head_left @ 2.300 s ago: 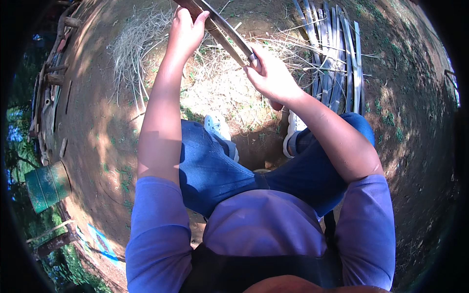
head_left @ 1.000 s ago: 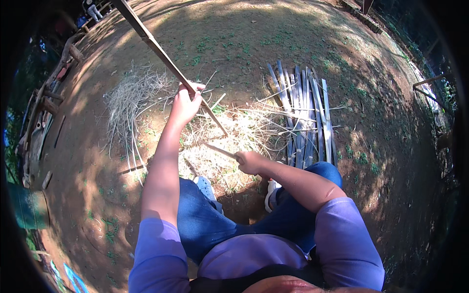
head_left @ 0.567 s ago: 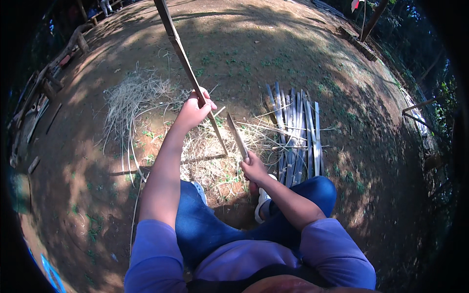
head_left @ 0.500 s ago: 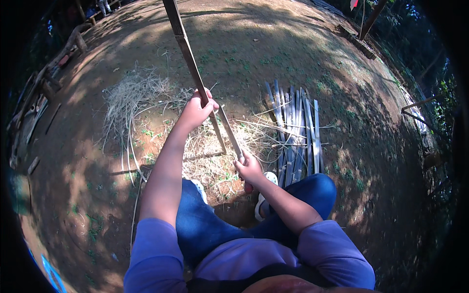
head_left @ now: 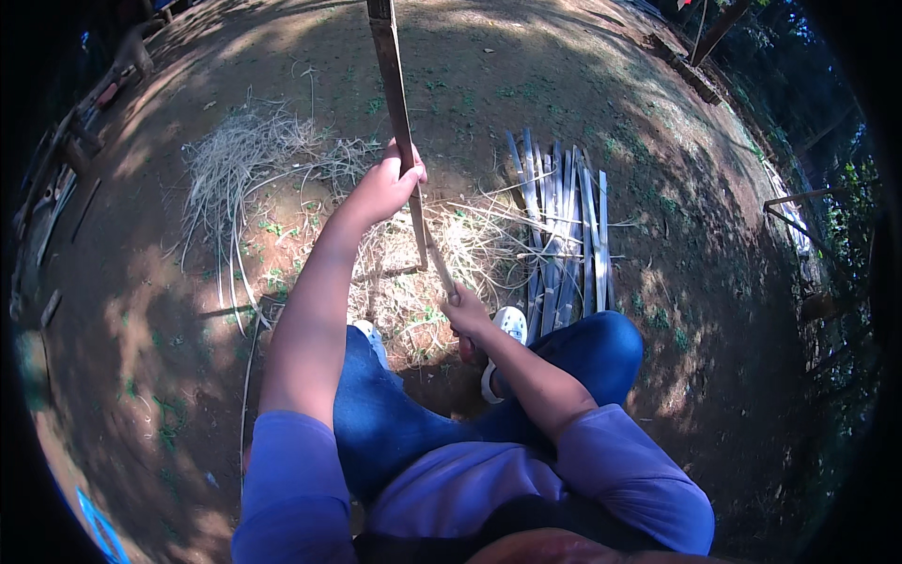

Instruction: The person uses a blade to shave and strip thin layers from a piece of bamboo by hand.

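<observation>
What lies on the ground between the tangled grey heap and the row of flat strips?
In the head view, pale scattered shavings lie between the tangled heap and the flat strips.

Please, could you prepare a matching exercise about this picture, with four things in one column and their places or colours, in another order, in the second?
Things:
1. long strip
2. knife
3. stack of strips
4. trousers

Places or colours:
A. in the right hand
B. blue
C. in the left hand
D. on the ground

Right pairs: 1-C, 2-A, 3-D, 4-B
</observation>
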`<state>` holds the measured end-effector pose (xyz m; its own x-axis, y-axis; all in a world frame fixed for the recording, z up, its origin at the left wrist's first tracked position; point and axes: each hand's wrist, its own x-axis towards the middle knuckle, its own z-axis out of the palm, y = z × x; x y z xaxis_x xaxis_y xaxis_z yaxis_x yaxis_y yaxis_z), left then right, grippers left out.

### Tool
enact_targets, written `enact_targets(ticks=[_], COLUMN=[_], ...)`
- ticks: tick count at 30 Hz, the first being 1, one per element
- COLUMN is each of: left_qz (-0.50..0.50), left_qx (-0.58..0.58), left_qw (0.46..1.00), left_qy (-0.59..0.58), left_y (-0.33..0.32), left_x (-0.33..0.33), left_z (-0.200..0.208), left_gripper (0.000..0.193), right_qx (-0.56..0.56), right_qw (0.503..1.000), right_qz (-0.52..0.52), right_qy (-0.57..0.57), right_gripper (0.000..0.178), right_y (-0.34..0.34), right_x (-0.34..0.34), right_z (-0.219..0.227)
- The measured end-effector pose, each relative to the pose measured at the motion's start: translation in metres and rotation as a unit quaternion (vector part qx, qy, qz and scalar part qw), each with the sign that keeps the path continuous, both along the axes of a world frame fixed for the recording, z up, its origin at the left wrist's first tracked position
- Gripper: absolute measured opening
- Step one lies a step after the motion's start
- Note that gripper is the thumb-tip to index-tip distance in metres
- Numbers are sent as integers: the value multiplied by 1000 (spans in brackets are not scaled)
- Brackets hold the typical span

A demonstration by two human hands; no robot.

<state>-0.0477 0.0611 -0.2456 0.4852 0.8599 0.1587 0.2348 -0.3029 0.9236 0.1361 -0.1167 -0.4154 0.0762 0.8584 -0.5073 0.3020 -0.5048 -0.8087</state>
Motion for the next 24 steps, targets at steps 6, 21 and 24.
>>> enact_targets(ticks=[6,21,24], left_qz=[-7,19,66], left_qx=[-7,16,52], left_qw=[1000,999,996], left_qy=[-28,21,8], left_y=[35,40,43], left_x=[-25,-25,-28], left_z=[-22,-7,-20], left_gripper=[7,13,13], right_qx=[171,248,182], right_qw=[982,964,983], right_qz=[-8,5,11], right_qy=[76,-99,-28], right_gripper=[63,45,46], right_y=[3,15,22], right_x=[-33,-34,-30], right_z=[50,27,27])
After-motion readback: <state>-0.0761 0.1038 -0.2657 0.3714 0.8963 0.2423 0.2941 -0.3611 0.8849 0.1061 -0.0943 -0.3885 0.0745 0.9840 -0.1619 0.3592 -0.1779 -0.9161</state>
